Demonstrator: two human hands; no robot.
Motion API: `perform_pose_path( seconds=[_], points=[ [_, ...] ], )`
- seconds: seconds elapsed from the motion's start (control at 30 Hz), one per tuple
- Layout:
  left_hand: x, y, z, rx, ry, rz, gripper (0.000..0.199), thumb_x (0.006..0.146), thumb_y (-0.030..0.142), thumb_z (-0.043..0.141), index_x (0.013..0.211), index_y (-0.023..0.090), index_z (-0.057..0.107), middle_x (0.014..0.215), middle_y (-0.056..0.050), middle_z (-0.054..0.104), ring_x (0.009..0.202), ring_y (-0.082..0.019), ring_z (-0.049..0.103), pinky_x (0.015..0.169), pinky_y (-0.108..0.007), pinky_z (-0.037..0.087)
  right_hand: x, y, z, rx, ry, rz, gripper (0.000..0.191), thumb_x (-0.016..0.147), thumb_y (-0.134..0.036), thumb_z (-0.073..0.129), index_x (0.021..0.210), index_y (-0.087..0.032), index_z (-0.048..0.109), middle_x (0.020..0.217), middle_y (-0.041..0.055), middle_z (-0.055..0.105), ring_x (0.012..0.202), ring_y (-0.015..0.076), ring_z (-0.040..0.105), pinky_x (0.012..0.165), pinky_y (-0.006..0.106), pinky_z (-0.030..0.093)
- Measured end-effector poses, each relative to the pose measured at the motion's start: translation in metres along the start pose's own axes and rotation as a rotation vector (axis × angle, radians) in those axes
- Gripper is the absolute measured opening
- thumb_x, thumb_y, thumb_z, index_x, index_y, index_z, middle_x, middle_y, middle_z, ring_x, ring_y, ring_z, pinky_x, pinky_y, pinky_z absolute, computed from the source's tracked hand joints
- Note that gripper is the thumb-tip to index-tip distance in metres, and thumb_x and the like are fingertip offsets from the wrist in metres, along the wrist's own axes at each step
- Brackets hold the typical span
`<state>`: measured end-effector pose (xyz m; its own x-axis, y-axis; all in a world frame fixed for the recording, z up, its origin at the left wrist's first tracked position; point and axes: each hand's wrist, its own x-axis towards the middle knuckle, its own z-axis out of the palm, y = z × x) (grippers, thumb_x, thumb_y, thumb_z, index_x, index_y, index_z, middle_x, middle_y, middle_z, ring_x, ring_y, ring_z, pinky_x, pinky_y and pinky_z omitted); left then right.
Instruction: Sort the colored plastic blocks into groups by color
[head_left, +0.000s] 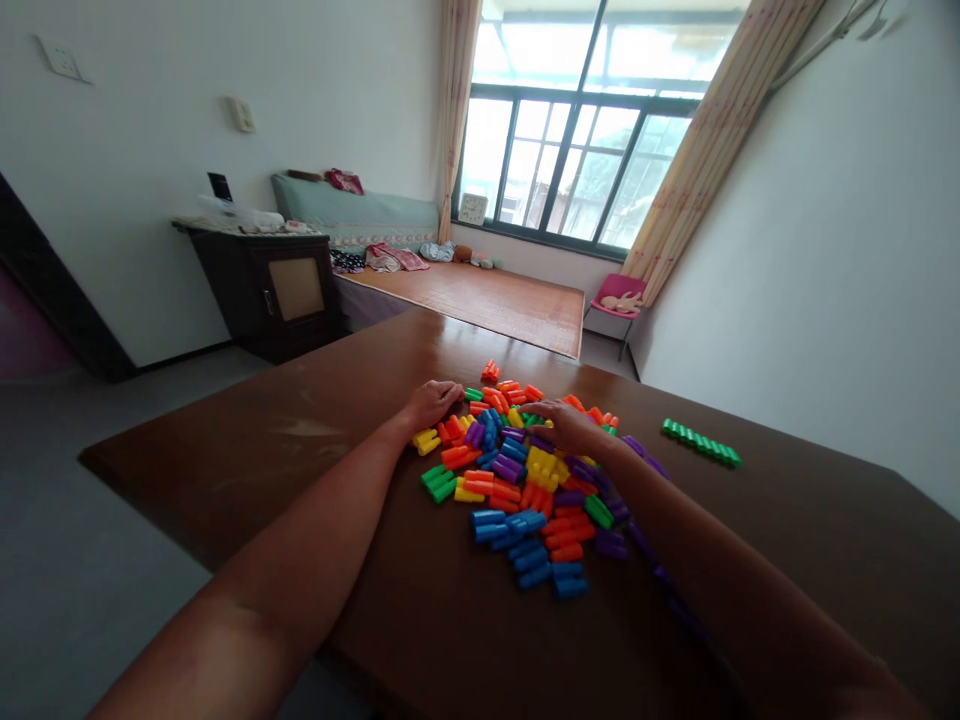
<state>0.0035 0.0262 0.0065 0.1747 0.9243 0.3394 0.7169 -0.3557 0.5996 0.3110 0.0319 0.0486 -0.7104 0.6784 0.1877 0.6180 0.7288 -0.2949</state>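
Observation:
Plastic pieces in blue, orange, yellow, green and purple lie in a loose pile on the brown table (300, 420). My left hand (435, 402) rests at the pile's far left edge, fingers curled beside a green piece (474, 395); what it holds, if anything, is hidden. Over the far right part of the pile is my right hand (561, 422), its fingers apart above green and purple pieces. A yellow cluster (546, 468) sits near the middle. Blue pieces (570, 580) lie at the near edge. Purple pieces (641, 540) run partly under my right forearm.
A joined green strip (701, 442) lies apart at the right of the table. Beyond the table are a low bed (495, 300), a dark cabinet (292, 290) at the left and a pink chair (619, 292) under the window.

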Motion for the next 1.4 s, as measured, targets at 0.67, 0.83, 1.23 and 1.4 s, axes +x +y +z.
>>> perform_pose_path(
  seconds=[0.67, 0.83, 1.23, 1.4],
  points=[
    [0.006, -0.006, 0.004, 0.009, -0.023, -0.037, 0.054, 0.088, 0.058, 0.034, 0.091, 0.02, 0.073, 0.093, -0.005, 0.075, 0.086, -0.021, 0.066, 0.07, -0.027, 0.048, -0.114, 0.047, -0.055, 0.508, 0.014, 0.526, 0.043, 0.074, -0.055, 0.066, 0.095, -0.018, 0.071, 0.082, 0.0031, 0.07, 0.069, 0.0156, 0.063, 0.058, 0.026, 0.054],
    [0.005, -0.003, 0.002, -0.05, -0.026, -0.052, 0.053, 0.085, 0.06, 0.038, 0.089, 0.02, 0.073, 0.09, -0.005, 0.075, 0.082, -0.021, 0.067, 0.068, -0.028, 0.05, -0.113, 0.038, -0.051, 0.565, -0.147, 0.404, 0.041, 0.079, -0.053, 0.062, 0.101, -0.019, 0.071, 0.089, 0.0043, 0.071, 0.075, 0.0169, 0.065, 0.061, 0.027, 0.055],
    [0.003, -0.001, 0.001, -0.081, -0.02, -0.086, 0.054, 0.082, 0.063, 0.042, 0.09, 0.02, 0.074, 0.089, -0.005, 0.076, 0.084, -0.023, 0.067, 0.07, -0.029, 0.052, -0.102, 0.072, -0.018, -0.036, 0.189, 0.214, 0.037, 0.076, -0.02, 0.063, 0.112, -0.023, 0.068, 0.104, 0.0061, 0.071, 0.098, 0.0234, 0.06, 0.09, 0.039, 0.048],
    [0.005, -0.005, 0.001, -0.051, -0.041, -0.046, 0.057, 0.084, 0.063, 0.039, 0.091, 0.018, 0.074, 0.091, -0.006, 0.075, 0.082, -0.022, 0.067, 0.071, -0.028, 0.052, -0.115, 0.094, -0.042, 0.089, 0.321, 0.36, 0.031, 0.076, -0.038, 0.067, 0.101, -0.019, 0.069, 0.094, 0.0063, 0.072, 0.082, 0.0199, 0.064, 0.077, 0.032, 0.05]
  ],
)
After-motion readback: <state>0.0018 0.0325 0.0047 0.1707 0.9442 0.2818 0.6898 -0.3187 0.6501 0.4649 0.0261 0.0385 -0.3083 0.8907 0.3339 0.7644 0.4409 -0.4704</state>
